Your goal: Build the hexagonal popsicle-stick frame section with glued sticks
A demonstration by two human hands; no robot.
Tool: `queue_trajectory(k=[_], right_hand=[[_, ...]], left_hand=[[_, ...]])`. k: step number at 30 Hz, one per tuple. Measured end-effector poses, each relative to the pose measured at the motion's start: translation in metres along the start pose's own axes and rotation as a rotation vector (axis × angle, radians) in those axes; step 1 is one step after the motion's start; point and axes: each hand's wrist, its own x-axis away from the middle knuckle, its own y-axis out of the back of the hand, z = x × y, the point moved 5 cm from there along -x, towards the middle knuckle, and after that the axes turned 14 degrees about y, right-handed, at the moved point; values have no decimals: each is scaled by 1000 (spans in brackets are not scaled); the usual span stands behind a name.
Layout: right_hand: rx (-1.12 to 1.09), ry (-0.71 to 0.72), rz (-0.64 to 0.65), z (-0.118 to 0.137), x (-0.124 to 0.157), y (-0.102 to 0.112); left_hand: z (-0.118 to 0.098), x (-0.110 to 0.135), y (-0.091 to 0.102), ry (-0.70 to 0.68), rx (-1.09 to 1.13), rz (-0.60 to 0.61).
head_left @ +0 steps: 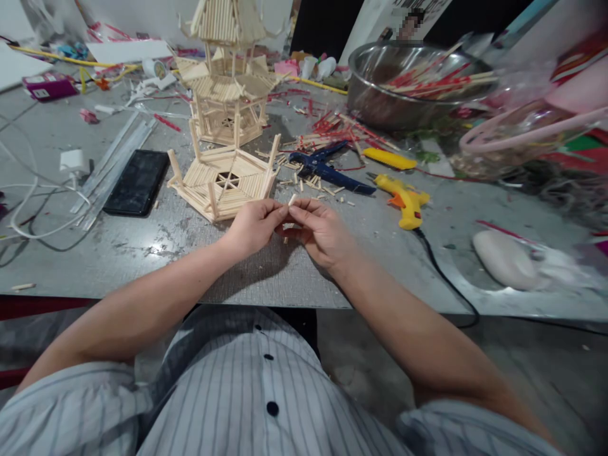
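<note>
My left hand (pixel 256 225) and my right hand (pixel 320 229) meet above the table near its front edge, fingertips together. A short, pale wooden stick (pixel 292 199) pokes up between them, pinched by both. Its lower part is hidden by the fingers. Just beyond my left hand lies a six-sided base of wooden sticks (pixel 247 166) with several upright posts and a spoked opening in its middle. Behind it stands a tiered pagoda model (pixel 230 85) made of the same sticks.
Dark blue cutting pliers (pixel 327 166) lie among stick offcuts. To the right are a yellow glue gun (pixel 403 199) with a black cord, a yellow-handled tool (pixel 389 158) and a steel bowl (pixel 380 95) holding red-marked sticks. A black phone (pixel 137 182) and white cables sit left.
</note>
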Motion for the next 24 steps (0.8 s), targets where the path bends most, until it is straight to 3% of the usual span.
queue_trajectory(k=[18,21,24], right_hand=[[-9,19,-37,0,2,-2],[22,54,-25,2,0,-1],[66,129,-64,9,-6,8]], left_hand=[[5,-2,-2,-64,49,12],[6,-2,-1,-107,-44,-29],[2,4,-4,-261,-308,-104]])
